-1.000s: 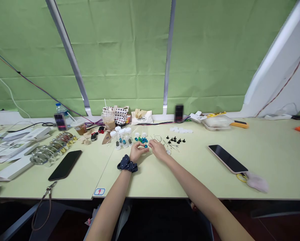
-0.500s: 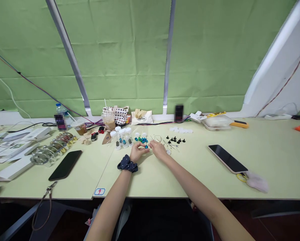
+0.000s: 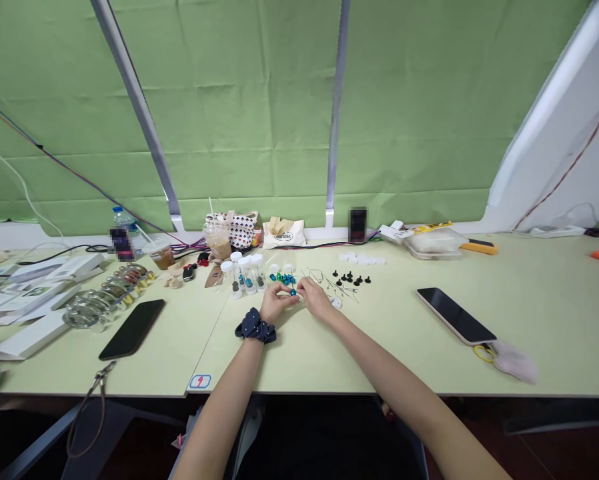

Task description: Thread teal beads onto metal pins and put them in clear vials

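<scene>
A small shiny blue ball [image 3: 293, 292] with a thin upright stem sits at the fingertips of my left hand [image 3: 274, 304], which is closed on it. My right hand [image 3: 313, 296] is just to its right, fingers pinched together close to the ball; what they hold is too small to make out. Behind my hands lies a cluster of blue and green balls [image 3: 284, 278]. Thin metal wires [image 3: 324, 277] are scattered beyond my right hand, and a round white piece [image 3: 336, 303] lies beside its wrist. Clear vials with white caps [image 3: 249, 279] stand left of my left hand.
Several black flanged pieces [image 3: 350, 277] and white caps [image 3: 362, 259] lie further back. A phone [image 3: 454, 315] rests at right, another phone [image 3: 132, 329] at left near glass-like rings [image 3: 99, 300]. Iced drink cups [image 3: 218, 241] and a pouch [image 3: 283, 234] stand along the back.
Almost nothing differs. Both hands stay close together around the blue ball, with only a very slight shift of the right fingers and the view.
</scene>
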Action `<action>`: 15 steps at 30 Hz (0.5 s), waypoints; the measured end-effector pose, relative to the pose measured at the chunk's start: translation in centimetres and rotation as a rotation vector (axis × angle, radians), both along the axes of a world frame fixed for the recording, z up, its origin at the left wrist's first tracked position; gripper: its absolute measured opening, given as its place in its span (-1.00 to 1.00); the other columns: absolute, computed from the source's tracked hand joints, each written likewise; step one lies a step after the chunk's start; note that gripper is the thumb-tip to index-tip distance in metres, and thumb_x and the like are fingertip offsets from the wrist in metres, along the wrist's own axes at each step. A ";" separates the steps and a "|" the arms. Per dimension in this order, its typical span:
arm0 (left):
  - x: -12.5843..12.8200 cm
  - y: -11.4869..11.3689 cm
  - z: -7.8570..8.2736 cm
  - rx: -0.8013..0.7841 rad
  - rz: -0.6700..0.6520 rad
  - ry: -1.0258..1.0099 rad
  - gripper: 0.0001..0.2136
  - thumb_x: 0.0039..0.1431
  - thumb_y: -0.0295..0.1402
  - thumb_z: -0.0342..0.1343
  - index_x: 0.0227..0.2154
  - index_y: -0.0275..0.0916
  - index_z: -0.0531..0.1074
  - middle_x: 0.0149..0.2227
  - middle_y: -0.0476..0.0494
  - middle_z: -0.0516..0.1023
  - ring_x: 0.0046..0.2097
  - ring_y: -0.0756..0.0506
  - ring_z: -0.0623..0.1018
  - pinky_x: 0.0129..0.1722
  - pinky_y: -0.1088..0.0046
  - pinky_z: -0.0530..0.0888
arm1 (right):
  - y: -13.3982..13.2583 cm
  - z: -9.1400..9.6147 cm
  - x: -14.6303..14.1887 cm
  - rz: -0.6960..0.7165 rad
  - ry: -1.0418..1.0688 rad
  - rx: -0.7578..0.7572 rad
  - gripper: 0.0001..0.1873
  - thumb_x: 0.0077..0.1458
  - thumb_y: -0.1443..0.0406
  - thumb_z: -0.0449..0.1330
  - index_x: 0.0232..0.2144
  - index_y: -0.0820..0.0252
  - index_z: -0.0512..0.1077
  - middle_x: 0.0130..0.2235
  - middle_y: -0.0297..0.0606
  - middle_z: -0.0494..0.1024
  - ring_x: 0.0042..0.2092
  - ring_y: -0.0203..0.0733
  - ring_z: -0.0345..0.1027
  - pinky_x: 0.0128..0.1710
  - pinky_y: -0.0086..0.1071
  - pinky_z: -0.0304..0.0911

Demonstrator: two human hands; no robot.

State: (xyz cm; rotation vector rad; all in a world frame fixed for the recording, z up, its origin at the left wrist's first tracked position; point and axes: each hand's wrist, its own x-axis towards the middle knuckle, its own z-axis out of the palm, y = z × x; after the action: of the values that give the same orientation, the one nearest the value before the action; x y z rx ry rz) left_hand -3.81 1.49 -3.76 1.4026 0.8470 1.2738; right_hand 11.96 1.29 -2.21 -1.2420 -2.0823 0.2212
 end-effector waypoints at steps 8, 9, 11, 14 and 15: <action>0.1 -0.1 0.0 -0.008 -0.022 0.004 -0.64 -0.28 -0.30 0.37 -0.47 -0.28 0.30 -0.47 -0.06 0.54 -0.40 -0.14 0.59 -0.35 0.33 0.50 | -0.4 0.2 0.1 -0.136 -0.201 0.038 -0.78 0.24 0.21 -0.06 -0.29 0.09 0.36 -0.20 -0.28 0.40 -0.32 -0.28 0.29 -0.44 -0.44 -0.03; 0.1 -0.1 0.0 -0.009 -0.022 0.008 -0.64 -0.28 -0.30 0.37 -0.47 -0.28 0.30 -0.48 -0.06 0.54 -0.41 -0.14 0.59 -0.36 0.34 0.50 | -0.3 0.1 0.1 -0.139 -0.215 0.029 -0.77 0.24 0.21 -0.06 -0.29 0.09 0.37 -0.23 -0.28 0.42 -0.31 -0.28 0.29 -0.44 -0.44 -0.03; 0.2 -0.1 0.0 -0.013 -0.022 0.016 -0.63 -0.29 -0.31 0.37 -0.48 -0.28 0.29 -0.50 -0.05 0.53 -0.43 -0.13 0.59 -0.37 0.35 0.50 | -0.2 0.0 0.1 -0.136 -0.227 0.010 -0.76 0.24 0.21 -0.06 -0.32 0.11 0.37 -0.29 -0.29 0.45 -0.30 -0.27 0.30 -0.43 -0.45 -0.03; 0.3 -0.1 -0.1 -0.023 -0.017 0.026 -0.63 -0.29 -0.31 0.37 -0.47 -0.28 0.29 -0.51 -0.04 0.53 -0.45 -0.12 0.58 -0.38 0.35 0.50 | 0.0 -0.2 0.0 -0.124 -0.202 -0.013 -0.76 0.23 0.23 -0.04 -0.39 0.14 0.37 -0.33 -0.29 0.47 -0.31 -0.26 0.31 -0.40 -0.46 -0.02; 0.3 -0.1 -0.1 -0.023 -0.015 0.028 -0.64 -0.28 -0.31 0.37 -0.47 -0.28 0.29 -0.51 -0.05 0.53 -0.45 -0.12 0.58 -0.38 0.35 0.50 | 0.1 -0.2 0.0 -0.119 -0.185 -0.020 -0.76 0.23 0.24 -0.03 -0.40 0.15 0.36 -0.34 -0.28 0.47 -0.31 -0.26 0.31 -0.39 -0.46 -0.01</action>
State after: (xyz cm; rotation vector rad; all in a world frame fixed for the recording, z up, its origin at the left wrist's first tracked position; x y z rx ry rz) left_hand -3.55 1.40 -3.82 1.4086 0.8659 1.2317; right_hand 11.92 1.37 -2.39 -1.4404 -2.1563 0.0759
